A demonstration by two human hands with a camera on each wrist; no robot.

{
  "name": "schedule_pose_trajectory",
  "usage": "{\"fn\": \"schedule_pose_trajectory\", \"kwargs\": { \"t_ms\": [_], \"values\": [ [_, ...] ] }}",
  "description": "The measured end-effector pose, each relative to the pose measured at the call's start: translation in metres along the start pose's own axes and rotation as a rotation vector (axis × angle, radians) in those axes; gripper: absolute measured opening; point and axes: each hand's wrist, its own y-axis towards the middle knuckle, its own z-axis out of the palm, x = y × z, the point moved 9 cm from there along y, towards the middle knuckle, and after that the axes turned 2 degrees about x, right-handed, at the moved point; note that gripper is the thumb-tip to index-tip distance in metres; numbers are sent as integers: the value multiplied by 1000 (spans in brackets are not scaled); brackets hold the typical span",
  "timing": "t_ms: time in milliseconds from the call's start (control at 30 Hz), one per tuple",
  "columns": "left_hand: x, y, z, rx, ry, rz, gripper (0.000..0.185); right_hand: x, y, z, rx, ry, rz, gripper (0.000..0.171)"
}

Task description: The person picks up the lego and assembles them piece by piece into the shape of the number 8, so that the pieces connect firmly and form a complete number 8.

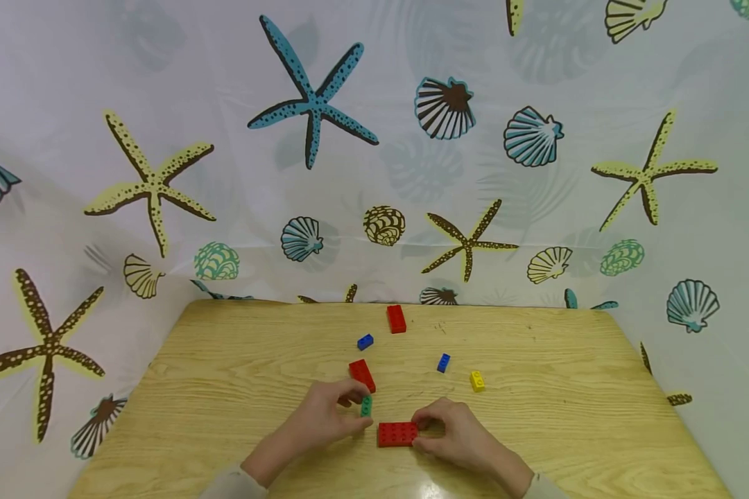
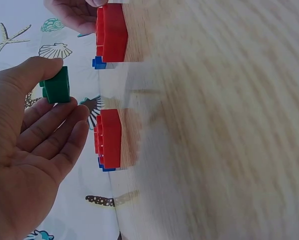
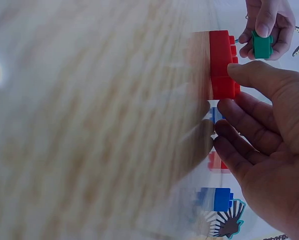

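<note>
Between the thumb and fingers of my left hand [image 1: 326, 414] a small green toy brick [image 1: 366, 406] is pinched, held just above the table in the left wrist view. To its right, a larger red toy brick [image 1: 397, 434] lies flat on the wood with its studs up. My right hand [image 1: 454, 433] grips this red brick by its right end, thumb at the near side and fingers at the far side. In the right wrist view the green brick [image 3: 262, 46] hovers close to the red brick [image 3: 221, 65], apart from it.
Beyond my left hand lies a second red brick [image 1: 362, 375], and farther back another red one [image 1: 396, 319]. Two small blue bricks [image 1: 365, 342] and a yellow brick [image 1: 477, 381] are spread on the wooden table [image 1: 237, 374]. A shell-patterned cloth [image 1: 362, 173] hangs around the table.
</note>
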Motion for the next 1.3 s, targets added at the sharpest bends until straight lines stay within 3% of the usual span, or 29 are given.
{"fn": "schedule_pose_trajectory", "kwargs": {
  "t_ms": [433,1300],
  "values": [
    [-2,-2,14,29,20,19,31,0,1,0,-9,14,-23,27],
    [0,-6,36,76,3,-35,28,-1,1,0,-17,9,-25,28]
  ]
}}
